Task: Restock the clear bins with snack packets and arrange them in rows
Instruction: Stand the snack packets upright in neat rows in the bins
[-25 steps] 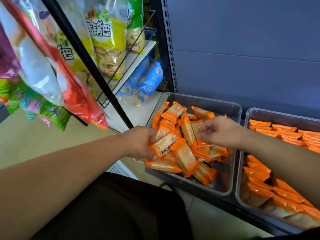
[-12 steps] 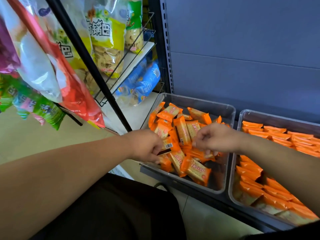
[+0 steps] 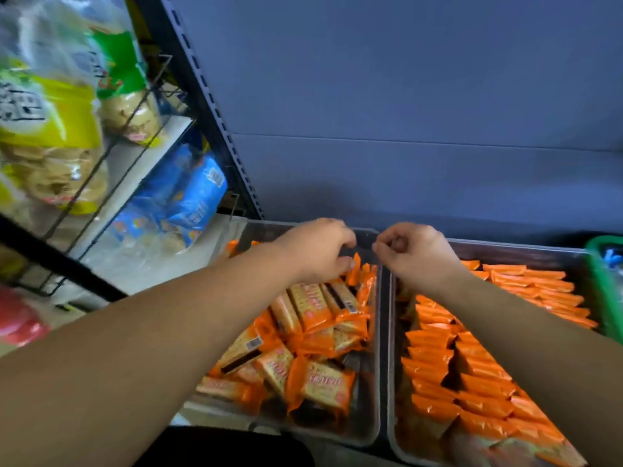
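Two clear bins stand side by side on the shelf. The left bin (image 3: 375,382) holds a loose heap of orange snack packets (image 3: 323,385), some lying flat, some on edge. The right bin (image 3: 512,248) holds orange packets in neat overlapping rows (image 3: 438,365). My left hand (image 3: 317,251) is at the left bin's far end, fingers curled, thumb tip beside an upright orange packet (image 3: 355,267); blur hides whether it holds it. My right hand (image 3: 416,254) hovers over the bins' shared far corner with its fingers curled in and nothing visible in them.
A wire rack at the left carries yellow-green snack bags (image 3: 50,129) and blue bags (image 3: 188,197). A black shelf upright (image 3: 202,96) slants beside it. A red bag (image 3: 17,321) hangs low left. A green basket (image 3: 603,291) borders the right bin. A blue-grey panel backs the shelf.
Both hands moved from the middle of the left bin to its far end. The view swung right and closer, and the left hand no longer clutches a bunch of packets.
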